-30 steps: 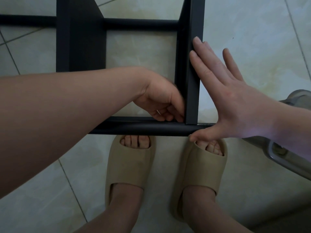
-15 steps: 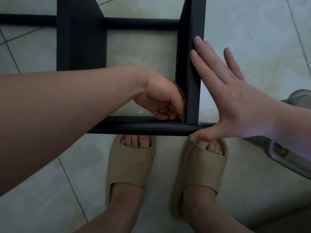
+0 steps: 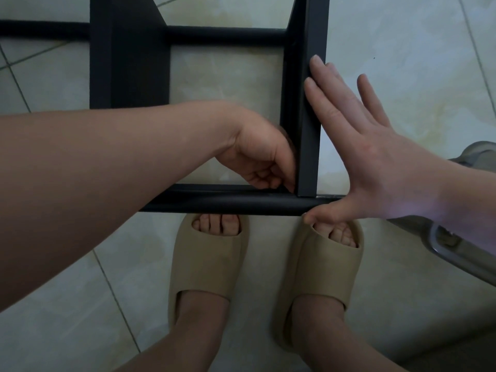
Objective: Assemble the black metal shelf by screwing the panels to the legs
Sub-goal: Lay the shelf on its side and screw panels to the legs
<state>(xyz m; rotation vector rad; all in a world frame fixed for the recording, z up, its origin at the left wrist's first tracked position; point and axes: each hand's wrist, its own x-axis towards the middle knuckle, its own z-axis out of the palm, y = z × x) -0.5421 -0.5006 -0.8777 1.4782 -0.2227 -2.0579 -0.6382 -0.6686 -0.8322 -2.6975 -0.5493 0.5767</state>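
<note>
The black metal shelf frame (image 3: 128, 63) lies across the upper centre, on the pale tiled floor (image 3: 402, 36). Your right hand (image 3: 375, 162) is flat, its straight fingers against the outer face of the frame's flat black right-hand panel (image 3: 308, 157). Your left hand (image 3: 257, 157) curls into the inner corner beside that panel; whether it grips anything cannot be told. Beige foam slippers (image 3: 204, 264) sit lower centre.

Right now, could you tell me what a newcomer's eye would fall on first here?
The right hand, spread open, presses flat against the black leg at centre. The left hand curls into the inner corner where that leg meets the near rail. Beige slippers stand below.
</note>
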